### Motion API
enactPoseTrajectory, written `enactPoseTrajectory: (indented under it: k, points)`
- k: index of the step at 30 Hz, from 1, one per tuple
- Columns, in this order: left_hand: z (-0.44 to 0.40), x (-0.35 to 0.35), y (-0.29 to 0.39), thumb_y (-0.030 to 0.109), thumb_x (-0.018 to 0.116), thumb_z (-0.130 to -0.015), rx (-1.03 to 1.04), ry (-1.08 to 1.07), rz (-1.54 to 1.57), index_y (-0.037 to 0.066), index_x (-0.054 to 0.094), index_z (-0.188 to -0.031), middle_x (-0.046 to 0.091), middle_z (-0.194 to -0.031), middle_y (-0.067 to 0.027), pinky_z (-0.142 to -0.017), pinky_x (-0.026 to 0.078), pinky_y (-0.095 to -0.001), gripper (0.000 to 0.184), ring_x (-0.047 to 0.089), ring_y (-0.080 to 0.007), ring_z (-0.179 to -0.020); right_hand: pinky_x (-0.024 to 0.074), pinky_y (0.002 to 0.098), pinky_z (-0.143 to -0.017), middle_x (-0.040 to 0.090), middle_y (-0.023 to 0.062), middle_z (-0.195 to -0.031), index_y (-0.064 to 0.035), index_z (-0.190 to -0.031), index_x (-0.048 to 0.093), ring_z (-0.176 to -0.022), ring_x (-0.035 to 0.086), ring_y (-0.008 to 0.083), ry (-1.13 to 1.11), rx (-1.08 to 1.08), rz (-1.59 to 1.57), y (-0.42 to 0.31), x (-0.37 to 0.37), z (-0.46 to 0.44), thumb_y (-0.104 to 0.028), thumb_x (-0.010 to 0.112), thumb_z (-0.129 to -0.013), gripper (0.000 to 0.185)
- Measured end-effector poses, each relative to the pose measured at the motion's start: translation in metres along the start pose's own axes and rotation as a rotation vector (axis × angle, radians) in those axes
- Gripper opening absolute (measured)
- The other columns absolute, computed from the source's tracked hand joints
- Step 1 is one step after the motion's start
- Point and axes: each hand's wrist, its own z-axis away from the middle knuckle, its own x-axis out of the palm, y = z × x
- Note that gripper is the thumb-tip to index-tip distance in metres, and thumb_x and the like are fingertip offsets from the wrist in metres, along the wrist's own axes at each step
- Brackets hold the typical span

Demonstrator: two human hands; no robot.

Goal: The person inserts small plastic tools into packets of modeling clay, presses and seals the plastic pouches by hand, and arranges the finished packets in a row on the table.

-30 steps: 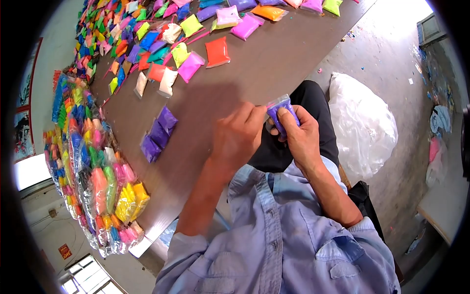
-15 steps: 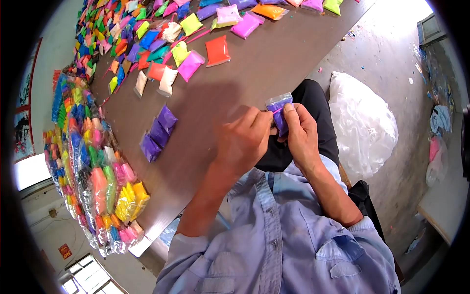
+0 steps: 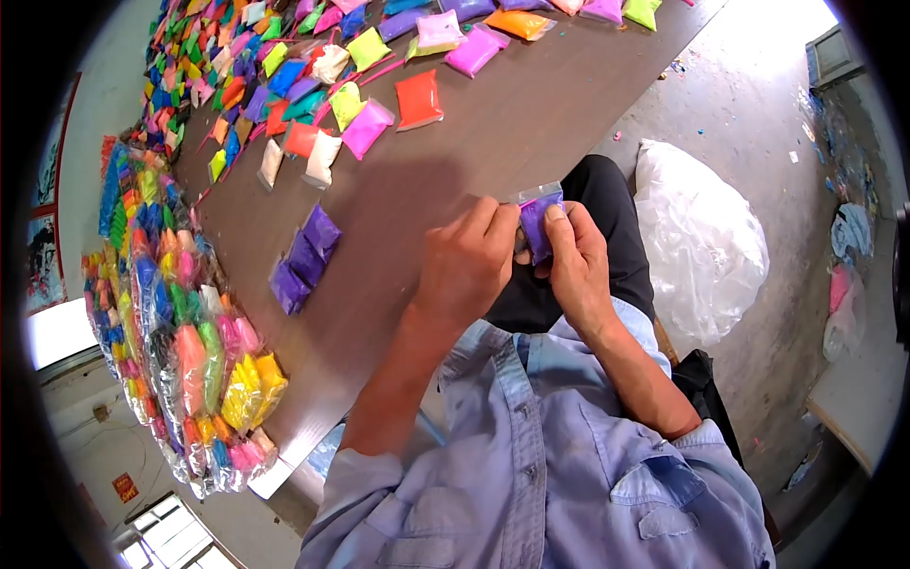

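Note:
My right hand point(image 3: 578, 254) grips a small clear packet of purple clay-like material point(image 3: 536, 226), thumb on its front and fingers behind. Its flat transparent top edge points up, above my lap. My left hand point(image 3: 466, 254) is closed in a pinch at the packet's left side; what lies between its fingertips is hidden. A trace of pink shows by those fingertips, too small to name. Left of my hands, joined purple packets point(image 3: 305, 256) lie in a row on the brown table point(image 3: 398, 275).
A large heap of colourful packets point(image 3: 256, 57) covers the table's far left. Clear bags stuffed with coloured packets point(image 3: 190, 351) stand along the left edge. A red packet point(image 3: 418, 100) lies ahead. A big white plastic sack point(image 3: 700, 242) sits on the floor at right.
A pink strip that ran from my left fingertips across the packet is now mostly out of sight. My left hand has shifted slightly up and left; the packet has turned a little.

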Motion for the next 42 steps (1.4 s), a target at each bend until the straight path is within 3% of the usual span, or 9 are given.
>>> enactPoseTrajectory:
  k: [6,8,12,15,17,32,35,42]
  points:
    - [0.004,-0.010,0.014,0.007,0.073,-0.086,0.013,-0.078,-0.037,0.009,0.061,-0.094,0.058,-0.085,-0.0059,-0.059,0.055,-0.0386,0.014,0.070,-0.0234,-0.074,0.0469,0.0231,-0.057,0.066,0.0032,-0.083,-0.0015,-0.105,0.062,-0.065,0.061,0.0074,0.000,-0.016,0.015,0.004,-0.002,0.000,-0.030,0.049,-0.115,0.033]
    - [0.004,-0.005,0.009,0.003,0.073,-0.092,-0.058,-0.030,0.047,0.007,0.070,-0.103,0.063,-0.087,-0.0085,-0.060,0.055,-0.0412,0.012,0.070,-0.0307,-0.073,0.0467,0.0231,-0.057,0.066,0.0030,-0.081,-0.0016,-0.105,0.062,-0.064,0.059,0.0071,0.003,-0.033,0.020,0.004,-0.002,-0.002,-0.030,0.050,-0.115,0.033]
    - [0.004,-0.007,-0.001,0.003,0.073,-0.092,-0.094,-0.031,0.011,0.008,0.071,-0.103,0.064,-0.087,-0.0086,-0.060,0.055,-0.0410,0.013,0.071,-0.0309,-0.073,0.0473,0.0230,-0.057,0.065,0.0023,-0.078,-0.0023,-0.104,0.064,-0.062,0.056,0.0063,0.015,0.049,-0.033,0.003,0.001,-0.003,-0.032,0.052,-0.114,0.034]
    - [0.003,-0.011,0.008,0.006,0.073,-0.085,-0.016,-0.016,0.046,0.009,0.063,-0.096,0.060,-0.088,-0.0058,-0.059,0.056,-0.0375,0.015,0.070,-0.0247,-0.074,0.0476,0.0231,-0.056,0.066,0.0024,-0.078,-0.0027,-0.104,0.065,-0.062,0.056,0.0061,0.031,0.053,-0.085,0.007,0.002,-0.004,-0.033,0.053,-0.114,0.034]
    - [0.005,-0.010,0.010,0.003,0.073,-0.092,-0.054,-0.044,0.060,0.007,0.071,-0.105,0.066,-0.090,-0.0096,-0.063,0.057,-0.0417,0.014,0.072,-0.0331,-0.075,0.0477,0.0232,-0.056,0.066,0.0026,-0.078,-0.0028,-0.104,0.066,-0.061,0.056,0.0060,0.025,0.046,-0.093,0.009,0.003,-0.004,-0.033,0.053,-0.114,0.034]
    - [0.006,-0.007,-0.012,0.002,0.074,-0.092,-0.165,0.004,0.087,0.007,0.070,-0.103,0.068,-0.092,-0.0107,-0.063,0.056,-0.0427,0.012,0.071,-0.0359,-0.076,0.0475,0.0242,-0.054,0.064,0.0024,-0.073,-0.0028,-0.099,0.064,-0.060,0.057,0.0073,0.063,0.027,-0.037,0.009,0.005,-0.006,-0.033,0.054,-0.113,0.035]
    - [0.002,-0.013,0.002,0.007,0.071,-0.093,-0.063,0.017,0.095,0.009,0.065,-0.098,0.063,-0.088,-0.0106,-0.060,0.056,-0.0429,0.008,0.071,-0.0336,-0.071,0.0474,0.0243,-0.054,0.064,0.0026,-0.073,-0.0025,-0.099,0.064,-0.060,0.057,0.0074,0.066,0.031,-0.022,0.008,0.004,-0.006,-0.032,0.054,-0.113,0.034]
    - [-0.005,-0.010,-0.011,0.002,0.074,-0.092,-0.123,-0.032,0.063,0.007,0.071,-0.104,0.068,-0.093,-0.0105,-0.063,0.056,-0.0444,0.014,0.072,-0.0364,-0.078,0.0459,0.0248,-0.052,0.065,0.0040,-0.071,-0.0014,-0.099,0.064,-0.057,0.056,0.0080,0.046,0.036,-0.004,0.007,0.001,-0.007,-0.028,0.055,-0.112,0.031]
